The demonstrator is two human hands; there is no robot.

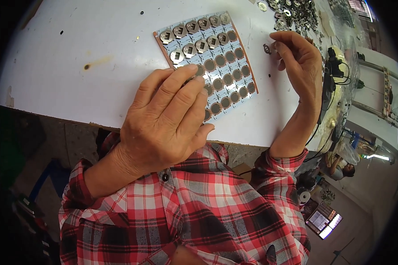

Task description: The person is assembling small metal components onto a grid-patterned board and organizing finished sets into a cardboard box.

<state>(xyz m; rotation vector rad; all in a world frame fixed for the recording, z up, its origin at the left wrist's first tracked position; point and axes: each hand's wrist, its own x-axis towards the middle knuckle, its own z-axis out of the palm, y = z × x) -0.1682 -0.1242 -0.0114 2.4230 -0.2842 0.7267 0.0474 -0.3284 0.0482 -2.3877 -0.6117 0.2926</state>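
A panel of small circuit boards (232, 96) lies tilted on the white table, its round pads in rows. Metal coin-cell clips (192, 27) with square openings sit on the two far rows. My left hand (166, 115) rests over the panel's near left part, fingers stretched out and fingertips touching it. The thumb is apart from the fingers, and what lies beneath the hand is hidden. To the right of the panel, my right hand (298, 62) is raised above the table. A small dark metal clip (267, 48) is pinched at its thumb and fingertips.
A heap of loose metal clips (296, 15) lies at the far right of the table (75, 48). Black plugs and cables (334, 68) run along the right edge, beside clear plastic sheeting (347, 92). A brown-stained burn mark (87, 67) is at left. Another person (338, 169) is in the right background.
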